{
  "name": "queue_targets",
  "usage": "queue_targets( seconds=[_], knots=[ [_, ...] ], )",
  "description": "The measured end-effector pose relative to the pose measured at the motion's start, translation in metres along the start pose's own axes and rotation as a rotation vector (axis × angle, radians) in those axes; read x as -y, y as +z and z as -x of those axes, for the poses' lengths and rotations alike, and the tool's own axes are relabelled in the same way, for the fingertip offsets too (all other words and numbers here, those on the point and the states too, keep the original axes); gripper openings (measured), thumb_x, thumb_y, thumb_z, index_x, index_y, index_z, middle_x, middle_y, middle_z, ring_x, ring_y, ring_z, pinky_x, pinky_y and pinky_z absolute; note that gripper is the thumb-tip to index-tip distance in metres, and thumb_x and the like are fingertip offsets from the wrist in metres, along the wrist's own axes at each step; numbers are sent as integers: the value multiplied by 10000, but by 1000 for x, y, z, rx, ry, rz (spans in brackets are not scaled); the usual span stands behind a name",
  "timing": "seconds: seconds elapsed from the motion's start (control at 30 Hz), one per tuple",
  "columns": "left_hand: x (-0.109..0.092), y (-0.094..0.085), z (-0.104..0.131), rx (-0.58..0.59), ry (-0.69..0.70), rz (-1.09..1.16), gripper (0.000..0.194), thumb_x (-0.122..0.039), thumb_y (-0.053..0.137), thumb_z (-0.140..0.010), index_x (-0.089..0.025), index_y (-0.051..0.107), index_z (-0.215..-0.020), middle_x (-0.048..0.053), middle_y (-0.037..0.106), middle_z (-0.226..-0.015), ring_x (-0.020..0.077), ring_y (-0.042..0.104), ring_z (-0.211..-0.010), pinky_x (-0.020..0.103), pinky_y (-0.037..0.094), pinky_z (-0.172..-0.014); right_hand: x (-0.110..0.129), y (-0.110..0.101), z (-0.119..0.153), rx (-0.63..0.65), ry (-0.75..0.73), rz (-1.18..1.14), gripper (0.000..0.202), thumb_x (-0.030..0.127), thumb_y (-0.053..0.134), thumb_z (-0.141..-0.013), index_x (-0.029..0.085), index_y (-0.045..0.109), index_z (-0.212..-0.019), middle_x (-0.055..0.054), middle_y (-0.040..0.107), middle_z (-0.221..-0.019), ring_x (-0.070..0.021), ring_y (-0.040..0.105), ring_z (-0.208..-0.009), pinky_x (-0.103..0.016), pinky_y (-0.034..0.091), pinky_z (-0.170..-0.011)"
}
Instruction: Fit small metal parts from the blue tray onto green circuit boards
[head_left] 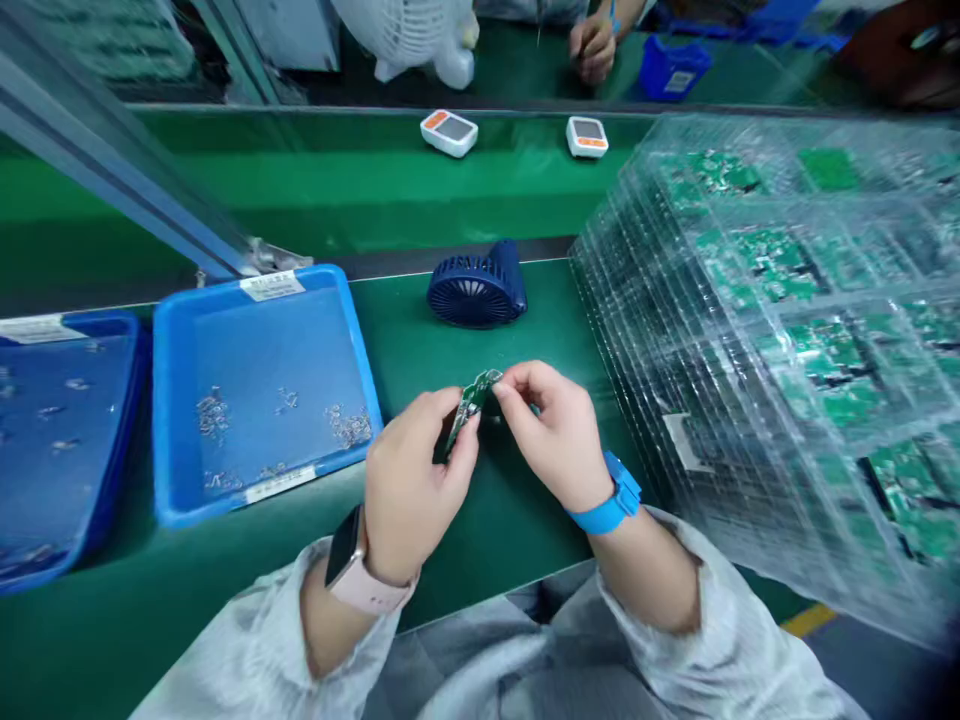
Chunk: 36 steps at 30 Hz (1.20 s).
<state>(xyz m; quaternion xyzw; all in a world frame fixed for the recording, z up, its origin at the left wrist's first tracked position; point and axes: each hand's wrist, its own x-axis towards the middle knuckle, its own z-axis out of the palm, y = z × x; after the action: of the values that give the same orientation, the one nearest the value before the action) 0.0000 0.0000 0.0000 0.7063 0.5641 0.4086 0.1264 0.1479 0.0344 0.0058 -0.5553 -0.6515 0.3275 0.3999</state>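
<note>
A small green circuit board (469, 402) is tilted up between my hands, above the green worktop. My left hand (416, 480) grips it between thumb and fingers from the left. At its upper right corner, my right hand (551, 425) is closed in a pinch, with thumb and forefinger touching the edge. Whether a small part sits between those fingertips is hidden. To the left, a blue tray (262, 300) holds scattered small metal parts (349, 427). Beyond the board lies a dark blue handheld fan (476, 290).
Stacked clear plastic trays (675, 290) with green circuit boards rise on the right. Another blue tray (67, 480) with metal pieces is at far left. Two white devices (450, 132) rest on the green ledge ahead. Across it, a person's hand (594, 48) is near a blue bin (673, 68).
</note>
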Motion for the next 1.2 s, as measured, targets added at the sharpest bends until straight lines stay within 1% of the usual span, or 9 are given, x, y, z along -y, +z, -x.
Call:
queue_targets(
  seconds=[0.23, 0.5, 0.7, 0.87, 0.97, 1.1, 1.2],
  knots=[
    [2, 4, 0, -21, 6, -20, 148, -155, 612, -877, -193, 571, -1014, -2, 614, -849, 118, 579, -731, 227, 443, -692, -4, 5, -5, 13, 62, -46, 121, 232, 559, -875, 193, 585, -763, 13, 620, -689, -118, 543, -604, -236, 423, -583],
    [4, 5, 1, -1, 77, -112, 128, -182, 572, -900, -187, 587, -1027, 13, 627, -831, 141, 584, -727, 260, 424, -688, -5, 6, -7, -8, 40, -40, 118, 222, 560, -874, 191, 587, -763, 19, 609, -672, -113, 540, -595, -232, 417, -574],
    [3, 6, 0, -11, 101, -164, 144, -182, 571, -903, -180, 581, -1047, 24, 649, -855, 151, 590, -737, 274, 417, -701, -5, 6, -9, -32, -22, 17, 113, 202, 567, -872, 192, 594, -763, 12, 625, -696, -116, 556, -615, -232, 433, -594],
    [3, 6, 0, -11, 72, -130, 134, -190, 576, -903, -184, 582, -1036, 24, 647, -862, 149, 597, -745, 269, 428, -703, -5, 7, -11, -31, -43, 17, 118, 195, 570, -875, 196, 593, -760, 16, 628, -694, -114, 556, -605, -233, 440, -589],
    [4, 5, -1, -34, 8, -82, 159, -206, 590, -899, -188, 582, -1057, 29, 650, -913, 147, 611, -778, 263, 446, -720, -5, 9, -10, -57, -56, 9, 110, 224, 572, -891, 204, 606, -789, 7, 647, -728, -127, 583, -642, -247, 465, -622],
    [6, 4, -1, -88, -91, -39, 188, -228, 621, -884, -189, 584, -1065, 31, 647, -937, 148, 621, -806, 261, 464, -744, -4, 10, -6, -108, -146, 41, 96, 240, 569, -910, 214, 619, -832, -4, 672, -796, -143, 616, -736, -266, 486, -701],
    [6, 4, 0, -101, -117, -29, 200, -227, 631, -876, -194, 589, -1068, 32, 647, -943, 156, 625, -833, 265, 468, -755, -4, 8, -6, -101, -205, 113, 119, 250, 559, -921, 213, 613, -821, -8, 659, -783, -148, 600, -731, -278, 475, -706]
  ],
)
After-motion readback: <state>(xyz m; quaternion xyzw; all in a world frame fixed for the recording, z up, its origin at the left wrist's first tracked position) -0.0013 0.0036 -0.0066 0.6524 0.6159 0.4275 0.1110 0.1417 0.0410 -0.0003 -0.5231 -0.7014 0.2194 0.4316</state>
